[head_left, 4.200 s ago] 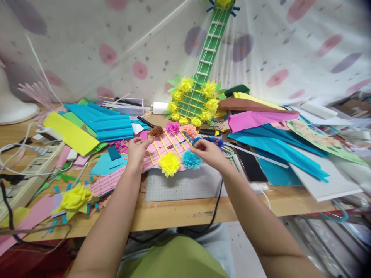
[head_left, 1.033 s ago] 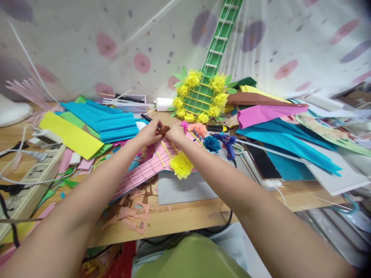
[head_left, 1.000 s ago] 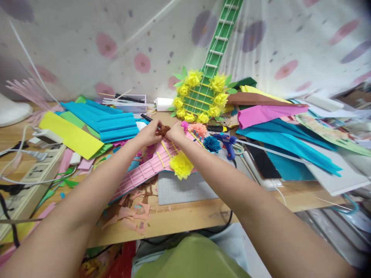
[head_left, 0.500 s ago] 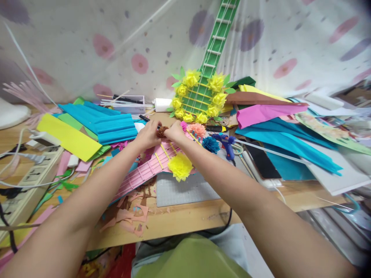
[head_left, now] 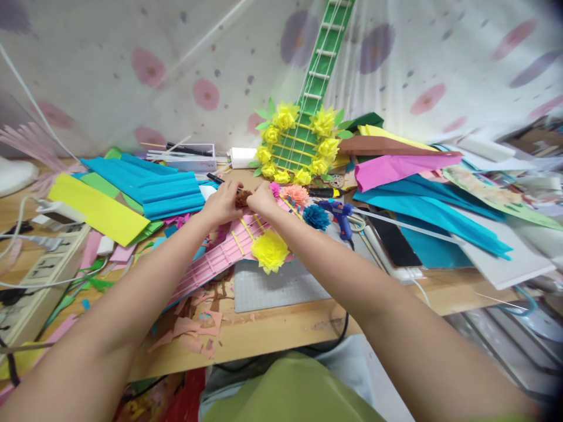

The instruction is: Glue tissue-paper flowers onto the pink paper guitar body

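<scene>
A brown paper flower sits between my two hands at the upper edge of a pink paper guitar. My left hand has its fingers curled round the flower's left side. From the right, my right hand pinches the same flower. The guitar lies slanted, its neck pointing to the lower left. On its body are a large yellow flower, a coral flower, a blue flower and a small magenta flower, partly behind my right hand.
A grey cutting mat lies under the guitar. Right of it are a blue glue gun, a phone and blue crepe paper. A green guitar with yellow flowers leans at the back. Left are folded papers and a power strip.
The whole view has shifted slightly, so everything appears a little farther left and up. Both hands stay at the brown flower with almost the same grip.
</scene>
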A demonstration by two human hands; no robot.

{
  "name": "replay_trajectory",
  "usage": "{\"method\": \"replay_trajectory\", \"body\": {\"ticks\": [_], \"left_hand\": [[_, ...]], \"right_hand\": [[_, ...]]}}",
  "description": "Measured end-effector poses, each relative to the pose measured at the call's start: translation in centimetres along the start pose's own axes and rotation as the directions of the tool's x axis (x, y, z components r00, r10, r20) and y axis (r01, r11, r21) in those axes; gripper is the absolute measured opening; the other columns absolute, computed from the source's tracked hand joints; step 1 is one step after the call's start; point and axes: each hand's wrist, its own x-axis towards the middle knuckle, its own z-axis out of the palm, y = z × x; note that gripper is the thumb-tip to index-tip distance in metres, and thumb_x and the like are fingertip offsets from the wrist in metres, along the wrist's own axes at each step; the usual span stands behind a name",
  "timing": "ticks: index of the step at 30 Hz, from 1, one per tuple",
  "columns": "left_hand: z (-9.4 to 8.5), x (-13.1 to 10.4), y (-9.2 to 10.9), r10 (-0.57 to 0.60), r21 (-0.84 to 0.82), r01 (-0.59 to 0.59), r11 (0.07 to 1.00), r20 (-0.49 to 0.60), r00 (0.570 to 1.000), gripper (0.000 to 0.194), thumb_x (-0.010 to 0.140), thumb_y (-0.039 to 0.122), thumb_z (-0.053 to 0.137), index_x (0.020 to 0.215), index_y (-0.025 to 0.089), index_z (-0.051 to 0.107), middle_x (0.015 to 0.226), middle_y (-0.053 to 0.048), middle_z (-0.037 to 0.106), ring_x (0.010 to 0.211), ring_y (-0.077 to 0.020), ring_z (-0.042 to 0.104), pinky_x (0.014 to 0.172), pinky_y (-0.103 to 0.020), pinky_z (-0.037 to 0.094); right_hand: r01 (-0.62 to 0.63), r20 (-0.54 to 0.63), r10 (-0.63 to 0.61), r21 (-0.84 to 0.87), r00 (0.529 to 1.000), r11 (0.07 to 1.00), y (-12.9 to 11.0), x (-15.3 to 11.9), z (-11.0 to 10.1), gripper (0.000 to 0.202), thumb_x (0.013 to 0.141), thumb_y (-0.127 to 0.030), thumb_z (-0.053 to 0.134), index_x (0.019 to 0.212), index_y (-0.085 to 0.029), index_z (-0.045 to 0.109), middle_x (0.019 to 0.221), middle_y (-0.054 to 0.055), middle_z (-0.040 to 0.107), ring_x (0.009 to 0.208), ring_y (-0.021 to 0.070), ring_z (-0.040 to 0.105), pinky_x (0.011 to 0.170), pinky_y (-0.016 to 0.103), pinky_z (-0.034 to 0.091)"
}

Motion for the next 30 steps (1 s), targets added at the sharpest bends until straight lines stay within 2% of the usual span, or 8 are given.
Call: {"method": "replay_trajectory", "body": {"ticks": [3,9,13,20,24,27,30], "left_hand": [[-0.2,0.1,0.1,0.004,0.027,-0.004,1.0,0.001,1.0,0.054,0.063,0.023,0.064,0.112,0.02,0.043,0.118,-0.012,0.05,0.117,-0.0301,0.046,0.091,-0.04,0.042],[-0.5,0.0,0.4,0.032,0.056,-0.033,0.998,0.01,0.999,0.05,0.068,0.022,0.062,0.114,0.019,0.045,0.12,-0.015,0.051,0.116,-0.0312,0.047,0.088,-0.04,0.043],[-0.4,0.1,0.2,0.04,0.036,-0.04,0.999,-0.001,0.999,0.053,0.067,0.022,0.063,0.116,0.018,0.044,0.119,-0.015,0.052,0.118,-0.0311,0.047,0.091,-0.04,0.042],[-0.6,0.4,-0.5,0.044,-0.025,-0.045,0.999,-0.063,0.997,0.059,0.063,0.015,0.06,0.119,0.017,0.042,0.124,-0.014,0.049,0.12,-0.0284,0.046,0.099,-0.039,0.04],[-1.3,0.2,-0.6,0.006,-0.027,-0.008,1.0,-0.078,0.997,0.059,0.062,0.015,0.06,0.118,0.018,0.043,0.125,-0.014,0.049,0.12,-0.0284,0.047,0.099,-0.04,0.041],[-1.8,-0.2,-0.5,-0.01,-0.002,0.01,1.0,-0.087,0.996,0.06,0.062,0.015,0.059,0.119,0.019,0.042,0.124,-0.013,0.049,0.12,-0.0279,0.047,0.1,-0.041,0.041],[-1.9,-0.6,-0.2,0.05,0.021,-0.048,0.999,-0.088,0.995,0.061,0.06,0.017,0.059,0.118,0.018,0.041,0.123,-0.012,0.048,0.121,-0.0277,0.045,0.102,-0.041,0.039]], "right_hand": [[-0.042,0.024,0.042,0.034,0.999,0.999,-0.2,0.0,0.0,0.063,0.065,-0.014,0.066,0.122,-0.009,0.041,0.116,0.016,0.055,0.103,0.0245,0.06,0.077,0.029,0.051],[-0.078,0.056,0.069,0.167,0.996,0.983,-0.3,0.3,0.0,0.066,0.067,-0.014,0.066,0.126,-0.01,0.037,0.111,0.016,0.056,0.078,0.0219,0.066,0.057,0.029,0.053],[-0.071,0.059,0.058,0.248,0.997,0.966,0.0,0.5,-0.1,0.065,0.067,-0.013,0.067,0.125,-0.014,0.037,0.112,0.015,0.056,0.072,0.0201,0.066,0.049,0.027,0.053],[-0.1,0.115,0.073,0.256,0.991,0.961,0.2,0.5,-0.9,0.064,0.07,-0.012,0.066,0.125,-0.014,0.034,0.097,0.012,0.061,0.055,0.0182,0.064,0.045,0.029,0.051],[-0.102,0.138,0.066,0.273,0.988,0.957,0.4,0.6,-1.8,0.058,0.074,-0.014,0.063,0.123,-0.017,0.033,0.086,0.007,0.061,0.054,0.0166,0.063,0.046,0.027,0.051],[-0.047,0.144,0.01,0.255,0.99,0.966,1.3,0.3,-3.1,0.05,0.072,-0.013,0.063,0.114,-0.019,0.037,0.085,0.005,0.06,0.057,0.0162,0.062,0.048,0.027,0.051],[0.034,0.144,-0.069,0.233,0.987,0.972,2.9,-0.2,-4.7,0.038,0.069,-0.011,0.059,0.1,-0.02,0.04,0.082,0.003,0.058,0.061,0.0163,0.062,0.05,0.027,0.051]]}}
